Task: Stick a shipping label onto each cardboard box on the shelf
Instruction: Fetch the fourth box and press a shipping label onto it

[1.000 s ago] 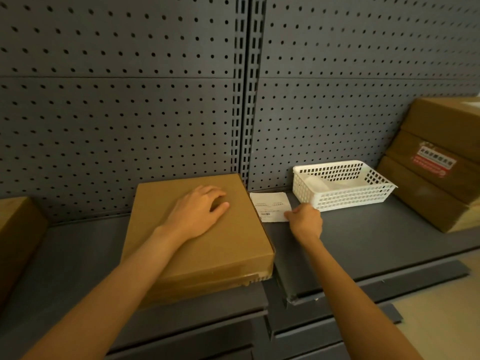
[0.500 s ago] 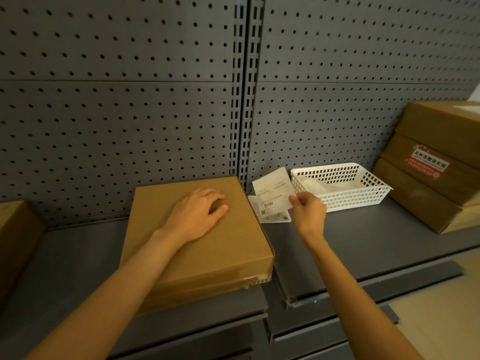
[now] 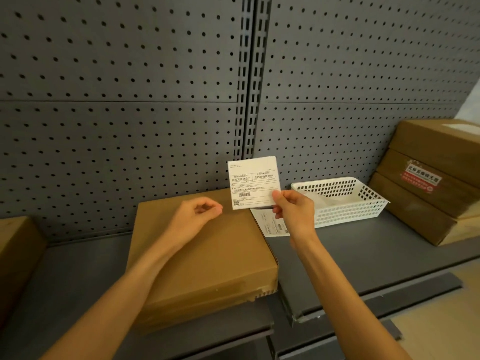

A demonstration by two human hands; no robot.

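A flat brown cardboard box [image 3: 207,258] lies on the grey shelf [image 3: 363,258] in the middle, its top bare. My right hand [image 3: 293,209] pinches the lower right corner of a white shipping label [image 3: 253,181] and holds it upright above the box's far right corner. My left hand [image 3: 197,214] hovers just above the box top with its fingers loosely curled, holding nothing. Another white label sheet [image 3: 272,226] lies flat on the shelf between the box and the basket.
A white plastic basket [image 3: 345,203] stands on the shelf right of the labels. Three stacked cardboard boxes [image 3: 428,183] sit at the far right, one with a red sticker. Another box [image 3: 15,250] is at the left edge. Perforated grey panels [image 3: 130,100] form the back wall.
My right hand has lifted one label off the shelf and raised it upright. My left hand has come up off the box top and its fingers have curled.
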